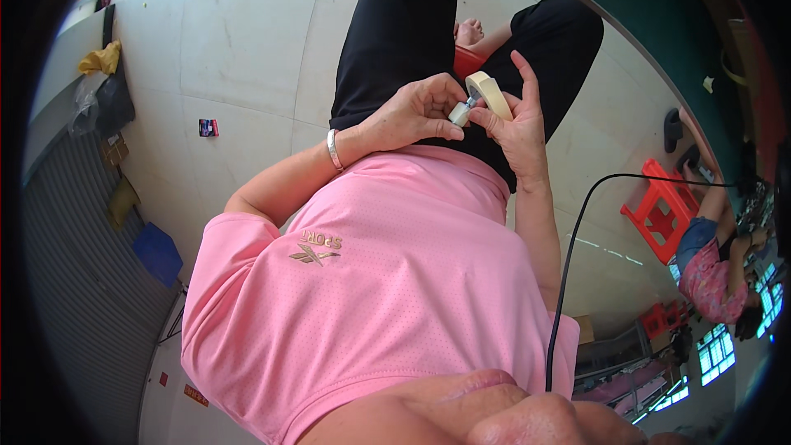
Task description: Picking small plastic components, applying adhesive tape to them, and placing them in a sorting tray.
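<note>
My left hand (pixel 416 111), with a silver bracelet at its wrist, pinches a small white part (pixel 460 114) with a short metal end between thumb and fingers. Close beside it, my right hand (pixel 522 128) holds a roll of cream masking tape (pixel 494 97). The right index finger stretches up, apart from the roll, while the thumb tip lies by the part's metal end. Whether that thumb presses on the part, I cannot tell. Both hands are over my lap, above the black trousers (pixel 395 41).
A green-topped table (pixel 659 21) curves along the upper right. A black cable (pixel 578 222) runs past my right arm. Beyond, another person (pixel 715 280) sits near a red stool (pixel 662 210). Bags (pixel 111 99) and a blue panel (pixel 156 253) stand at the left.
</note>
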`<state>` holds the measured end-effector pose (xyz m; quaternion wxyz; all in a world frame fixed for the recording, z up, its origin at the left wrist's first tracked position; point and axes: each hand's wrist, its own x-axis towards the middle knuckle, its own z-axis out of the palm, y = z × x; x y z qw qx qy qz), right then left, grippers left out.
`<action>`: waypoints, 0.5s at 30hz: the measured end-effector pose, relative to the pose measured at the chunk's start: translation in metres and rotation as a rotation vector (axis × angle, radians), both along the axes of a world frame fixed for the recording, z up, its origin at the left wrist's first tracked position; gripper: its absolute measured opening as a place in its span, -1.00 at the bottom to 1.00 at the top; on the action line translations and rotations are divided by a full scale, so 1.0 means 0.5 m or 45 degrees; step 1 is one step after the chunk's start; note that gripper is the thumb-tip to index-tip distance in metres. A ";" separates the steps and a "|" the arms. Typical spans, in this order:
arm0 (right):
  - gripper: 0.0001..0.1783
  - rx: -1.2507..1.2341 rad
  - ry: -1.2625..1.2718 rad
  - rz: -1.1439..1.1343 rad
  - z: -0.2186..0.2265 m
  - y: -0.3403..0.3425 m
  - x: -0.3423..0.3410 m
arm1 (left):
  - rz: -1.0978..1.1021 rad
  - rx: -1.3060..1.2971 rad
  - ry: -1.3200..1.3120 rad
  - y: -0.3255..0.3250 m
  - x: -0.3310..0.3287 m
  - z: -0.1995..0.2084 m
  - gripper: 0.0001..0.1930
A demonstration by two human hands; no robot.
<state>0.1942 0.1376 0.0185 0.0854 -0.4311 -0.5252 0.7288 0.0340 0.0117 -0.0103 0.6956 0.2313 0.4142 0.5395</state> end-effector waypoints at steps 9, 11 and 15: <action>-0.02 -0.120 0.052 0.044 0.004 0.005 0.009 | 0.022 -0.121 0.035 0.003 0.001 0.004 -0.77; -0.03 -0.158 0.076 0.033 0.001 0.000 0.004 | 0.054 -0.110 0.085 0.001 0.002 0.004 -0.80; -0.07 -0.039 0.109 0.041 -0.005 -0.016 -0.004 | 0.035 -0.119 -0.115 -0.005 0.004 0.000 -0.82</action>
